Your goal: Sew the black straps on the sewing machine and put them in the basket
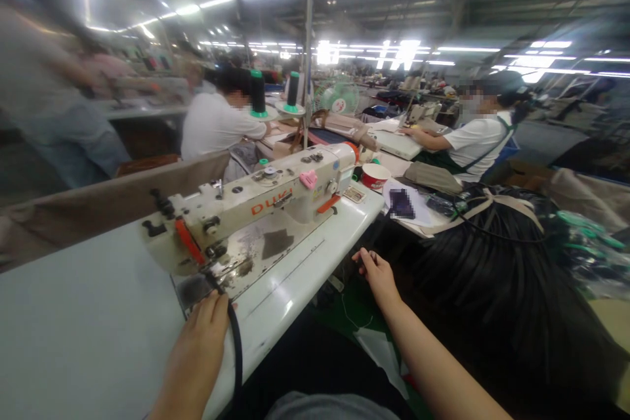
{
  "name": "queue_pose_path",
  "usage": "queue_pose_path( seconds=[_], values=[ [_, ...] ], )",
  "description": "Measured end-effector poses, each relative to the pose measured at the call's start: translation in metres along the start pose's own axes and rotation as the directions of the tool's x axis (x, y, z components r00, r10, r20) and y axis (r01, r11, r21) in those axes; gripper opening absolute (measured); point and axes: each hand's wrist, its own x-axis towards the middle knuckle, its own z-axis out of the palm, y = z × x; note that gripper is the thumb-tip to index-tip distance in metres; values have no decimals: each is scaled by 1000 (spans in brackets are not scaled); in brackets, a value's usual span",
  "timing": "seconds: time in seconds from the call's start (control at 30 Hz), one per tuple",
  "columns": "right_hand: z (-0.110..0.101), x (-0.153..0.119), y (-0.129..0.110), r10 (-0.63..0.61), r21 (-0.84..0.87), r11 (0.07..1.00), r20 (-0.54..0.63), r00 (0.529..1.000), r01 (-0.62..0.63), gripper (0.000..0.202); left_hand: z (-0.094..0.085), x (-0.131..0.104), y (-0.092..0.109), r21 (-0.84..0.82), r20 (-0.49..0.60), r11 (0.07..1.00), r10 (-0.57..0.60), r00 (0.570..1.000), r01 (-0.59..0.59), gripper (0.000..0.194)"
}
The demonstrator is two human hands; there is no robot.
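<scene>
A white sewing machine (266,200) with orange lettering stands on a pale table (98,302). Beside its needle area, my left hand (204,325) rests with fingers together on a black strip (235,341), which runs from under the presser foot down over the table's front edge. My right hand (374,269) is raised off the table's front edge, its fingers curled and thumb close to the index finger; whatever it may hold is too small to make out.
A large bundle of black strips (497,256) tied with a beige band lies at the right. Behind the machine are a red and white bowl (375,175) and thread cones (258,95). Two people in white shirts sit farther back; another person stands at the far left.
</scene>
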Motion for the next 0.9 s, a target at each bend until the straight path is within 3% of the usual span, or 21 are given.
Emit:
queue_pose_path(
  seconds=[0.1,0.17,0.23,0.33,0.4,0.53,0.6,0.67,0.9],
  values=[
    [13,-12,-13,-95,-32,995,100,990,99,52,-10,5,9,17,8,999,-43,999,43,30],
    [20,-19,-17,-198,-70,974,200,960,215,44,-16,10,15,26,31,996,-85,996,84,30],
    [26,-24,-19,-291,-98,935,334,896,340,39,-20,15,20,35,73,993,-119,990,116,29],
    [35,-32,-22,-330,-99,898,495,803,430,37,-22,19,22,21,127,989,-146,981,145,30],
    [41,-38,-28,-325,-89,886,580,747,454,35,-24,21,22,7,150,988,-155,977,155,31],
    [50,-51,-48,-254,-53,888,771,584,456,32,-28,23,21,-9,170,990,-135,976,139,29],
    [53,-58,-56,-207,-60,898,817,539,436,36,-31,24,22,-7,180,992,-121,976,124,31],
    [54,-64,-61,-173,-75,910,824,540,407,38,-33,25,22,2,190,992,-126,974,128,32],
    [62,-71,-57,-13,-153,964,787,617,216,66,-35,29,24,-1,185,987,-155,970,158,30]
  ],
)
